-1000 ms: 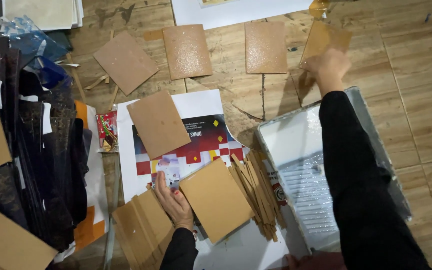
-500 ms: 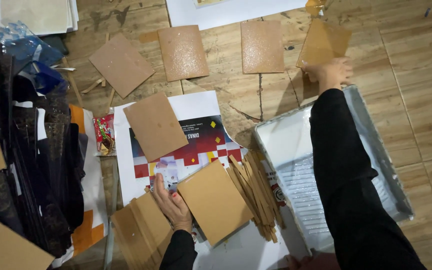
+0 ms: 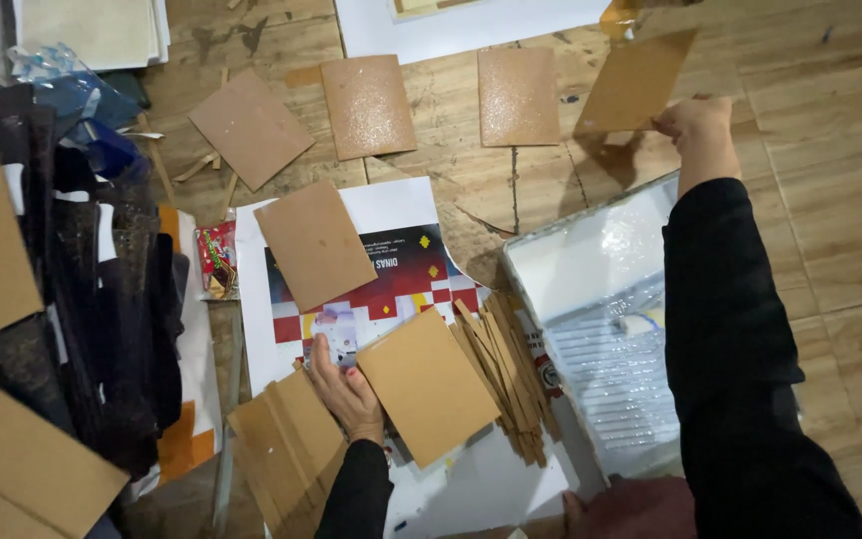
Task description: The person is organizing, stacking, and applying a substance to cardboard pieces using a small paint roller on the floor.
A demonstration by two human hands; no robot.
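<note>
Reaching far forward, the right hand (image 3: 698,125) pinches a brown card (image 3: 637,82) by its lower right corner between thumb and fingertips, holding it tilted just above the wooden floor (image 3: 830,230), past the end of a row of three cards: a plain one (image 3: 250,128) and two glittery ones (image 3: 367,106) (image 3: 518,96). The left hand (image 3: 343,387) lies flat, fingers together, on a printed sheet (image 3: 391,274), touching the left edge of another card (image 3: 427,384) and beside a fanned stack (image 3: 286,444). One more card (image 3: 314,245) lies on that sheet, with thin strips (image 3: 506,369) to the right and a foil tray (image 3: 591,319) under the right arm. By the look of it, cards are being laid out side by side, and this one is at the placing step; the next move seems to call for lowering it flat, apart from the nearest glittery card, then letting go
</note>
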